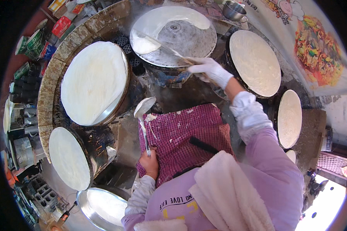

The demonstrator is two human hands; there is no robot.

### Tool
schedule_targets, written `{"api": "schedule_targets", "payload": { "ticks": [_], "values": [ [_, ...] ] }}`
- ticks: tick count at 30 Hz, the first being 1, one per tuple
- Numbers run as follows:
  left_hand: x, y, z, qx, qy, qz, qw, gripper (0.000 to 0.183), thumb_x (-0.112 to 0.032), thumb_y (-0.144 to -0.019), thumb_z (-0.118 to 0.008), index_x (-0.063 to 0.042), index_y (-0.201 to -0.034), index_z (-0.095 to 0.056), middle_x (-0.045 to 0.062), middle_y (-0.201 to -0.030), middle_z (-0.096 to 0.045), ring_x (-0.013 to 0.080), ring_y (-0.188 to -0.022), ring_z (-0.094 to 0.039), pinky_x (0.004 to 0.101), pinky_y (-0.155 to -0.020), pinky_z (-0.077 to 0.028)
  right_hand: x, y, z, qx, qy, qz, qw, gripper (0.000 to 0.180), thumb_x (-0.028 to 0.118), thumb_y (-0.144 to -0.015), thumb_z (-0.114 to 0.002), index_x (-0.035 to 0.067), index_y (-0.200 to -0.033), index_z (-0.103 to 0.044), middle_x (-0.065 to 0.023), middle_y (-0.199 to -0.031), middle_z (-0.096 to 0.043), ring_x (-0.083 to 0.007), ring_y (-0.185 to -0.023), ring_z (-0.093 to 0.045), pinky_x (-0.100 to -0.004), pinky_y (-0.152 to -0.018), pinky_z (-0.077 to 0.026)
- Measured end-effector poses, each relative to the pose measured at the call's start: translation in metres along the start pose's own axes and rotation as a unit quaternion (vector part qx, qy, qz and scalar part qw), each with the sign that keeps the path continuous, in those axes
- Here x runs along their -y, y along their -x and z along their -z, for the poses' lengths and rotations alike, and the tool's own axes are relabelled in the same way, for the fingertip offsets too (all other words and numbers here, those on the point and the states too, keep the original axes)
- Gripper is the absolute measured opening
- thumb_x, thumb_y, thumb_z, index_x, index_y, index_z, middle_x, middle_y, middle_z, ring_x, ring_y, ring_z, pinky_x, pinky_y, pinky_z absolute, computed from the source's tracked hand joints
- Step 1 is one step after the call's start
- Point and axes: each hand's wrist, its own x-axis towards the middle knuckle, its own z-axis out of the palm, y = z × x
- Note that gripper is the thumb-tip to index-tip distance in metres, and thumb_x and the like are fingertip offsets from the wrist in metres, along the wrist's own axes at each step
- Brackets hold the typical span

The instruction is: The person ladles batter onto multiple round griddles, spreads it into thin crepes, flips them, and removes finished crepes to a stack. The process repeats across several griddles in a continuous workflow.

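Note:
My right hand (211, 70), in a white glove, grips a long thin spreader (169, 48) whose far end reaches over the round griddle (188, 39) ahead. Pale batter (173, 20) covers the griddle's far and left parts in a curved band, thick at the left; the grey metal middle and near right side are bare. My left hand (149, 164) is bare and closed around the handle of a metal ladle (144, 107). The ladle's bowl is coated with batter and sits over the far left corner of a purple checked cloth (185, 127) on my lap.
Round griddles bearing pale flat sheets (94, 83) stand at the left, with more sheets (256, 63) on the right. A metal basin (102, 208) holds white batter at lower left. A low curved wall (72, 40) bounds the left side. A metal pot (234, 11) stands at the far right.

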Motion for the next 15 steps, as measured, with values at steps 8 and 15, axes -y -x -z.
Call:
{"api": "schedule_targets", "payload": {
  "ticks": [8,15],
  "values": [
    [0.004,0.006,0.012,-0.026,0.112,0.002,0.993,0.016,-0.013,-0.093,-0.064,-0.004,-0.091,-0.077,0.011,-0.081,-0.074,0.0196,-0.070,-0.068,0.0358,-0.068,-0.051,-0.026,-0.002,-0.172,-0.050,-0.220,0.006,0.974,0.046,0.015,-0.092,-0.070,0.014,-0.135,-0.057,-0.0015,-0.072,-0.059,-0.0098,-0.054,-0.054,-0.0252,-0.044,-0.042],
    [0.019,0.007,0.020,-0.034,0.157,0.018,0.987,0.014,-0.011,-0.092,-0.065,-0.005,-0.093,-0.078,0.008,-0.079,-0.073,0.0135,-0.070,-0.064,0.0314,-0.067,-0.050,-0.061,-0.026,-0.210,-0.206,-0.181,0.063,0.960,0.045,0.025,-0.099,-0.060,0.017,-0.143,-0.055,-0.0011,-0.073,-0.060,-0.0113,-0.057,-0.056,-0.0281,-0.046,-0.043]
  ]
}}
